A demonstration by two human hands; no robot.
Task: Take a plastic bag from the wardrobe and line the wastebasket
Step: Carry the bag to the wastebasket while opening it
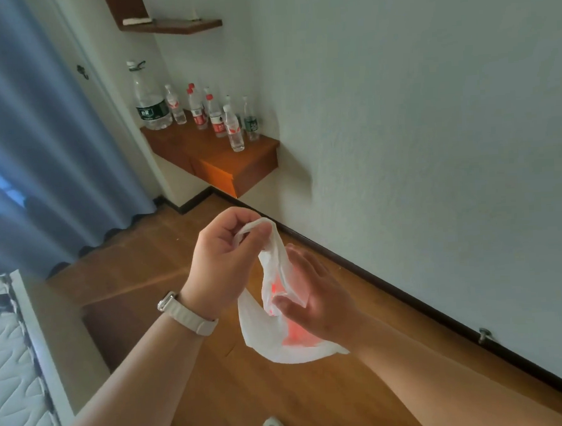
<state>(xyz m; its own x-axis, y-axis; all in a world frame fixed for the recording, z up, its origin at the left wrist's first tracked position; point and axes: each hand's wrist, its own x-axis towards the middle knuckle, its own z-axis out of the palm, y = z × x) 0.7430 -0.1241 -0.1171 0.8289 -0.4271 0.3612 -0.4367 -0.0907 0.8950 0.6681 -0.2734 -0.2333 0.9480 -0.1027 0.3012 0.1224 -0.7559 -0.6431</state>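
Note:
A thin white plastic bag (266, 331) with red print hangs in front of me above the wooden floor. My left hand (225, 258), with a white watch at the wrist, pinches the bag's upper end between thumb and fingers. My right hand (313, 295) is lower and to the right, fingers spread behind the bag and thumb pressed on its middle. The bag's lower part sags loose under my right wrist. No wastebasket or wardrobe is in view.
A wall-mounted wooden shelf (257, 158) ahead carries several water bottles (199, 111). A higher shelf (172, 24) is fixed above it. Blue curtains (41, 144) hang at the left, a mattress corner (10, 357) sits at lower left, and a white wall (432, 139) runs along the right.

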